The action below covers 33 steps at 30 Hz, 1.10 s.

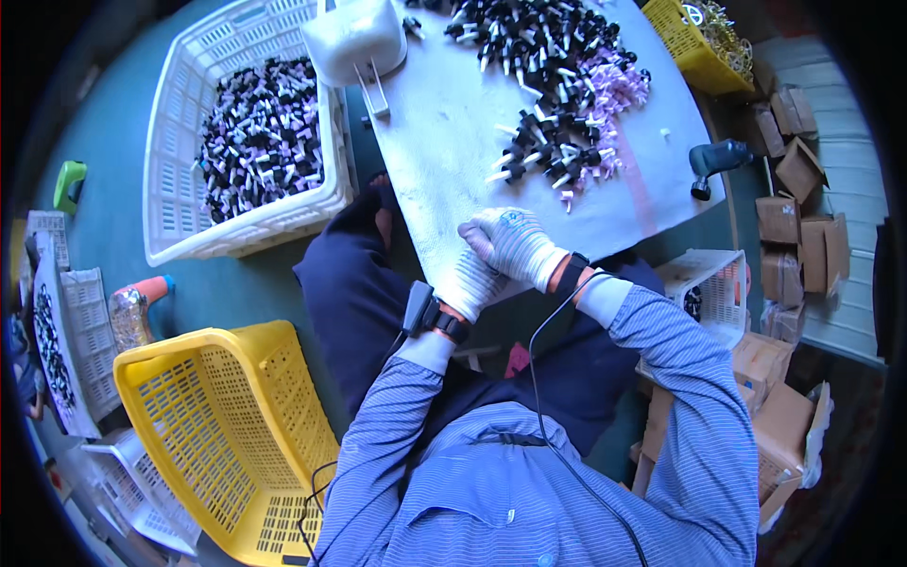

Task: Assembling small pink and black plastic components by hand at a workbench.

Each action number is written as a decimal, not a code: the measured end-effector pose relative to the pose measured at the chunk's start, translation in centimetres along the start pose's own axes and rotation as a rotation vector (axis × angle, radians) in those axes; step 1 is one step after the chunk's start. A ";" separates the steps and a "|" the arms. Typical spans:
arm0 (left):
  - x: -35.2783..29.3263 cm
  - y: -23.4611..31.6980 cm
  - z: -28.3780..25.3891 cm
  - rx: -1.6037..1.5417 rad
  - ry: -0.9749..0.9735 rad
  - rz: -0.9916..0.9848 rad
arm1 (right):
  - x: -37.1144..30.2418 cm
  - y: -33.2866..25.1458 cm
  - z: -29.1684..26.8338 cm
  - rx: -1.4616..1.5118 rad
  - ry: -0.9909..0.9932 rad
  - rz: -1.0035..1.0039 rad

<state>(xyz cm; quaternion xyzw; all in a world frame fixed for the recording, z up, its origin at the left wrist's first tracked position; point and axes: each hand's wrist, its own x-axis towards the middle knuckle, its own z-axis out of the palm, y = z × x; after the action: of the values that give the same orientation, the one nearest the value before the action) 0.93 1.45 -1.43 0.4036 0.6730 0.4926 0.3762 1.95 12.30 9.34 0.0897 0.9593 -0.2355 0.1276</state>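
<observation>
Both hands wear white striped knit gloves and meet at the near edge of a white table [425, 161]. My right hand [518, 244] is closed, its fingers curled down against my left hand [470, 282]. What it holds, if anything, is hidden. The fingers of my left hand disappear beneath the right one, so their shape cannot be told. Beyond my hands lies a loose heap of small black parts with white stems [539, 57]. Similar lilac pieces [614, 83] are mixed in along its right side.
A white crate [161, 180] full of black and lilac parts stands left, with a white scoop-like container [354, 42] at its corner. A dark green power tool [720, 158] lies at the table's right edge. A yellow basket [274, 378] sits lower left; cardboard boxes [779, 219] line the right.
</observation>
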 end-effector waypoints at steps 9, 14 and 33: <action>0.3 3.1 -2.7 -0.191 0.357 -0.094 | -1.2 4.0 0.1 0.347 0.660 0.117; 0.7 2.9 -14.4 -0.935 0.453 -0.070 | -6.1 6.3 2.0 0.224 0.482 0.233; 9.8 7.1 -3.8 0.858 0.279 0.025 | -4.7 13.0 -0.4 0.145 0.537 0.596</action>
<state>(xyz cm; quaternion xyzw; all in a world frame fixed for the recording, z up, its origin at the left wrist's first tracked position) -5.13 10.36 5.22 0.4608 0.8557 0.2233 0.0744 9.31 23.32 5.45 0.4307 0.8715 -0.2233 -0.0712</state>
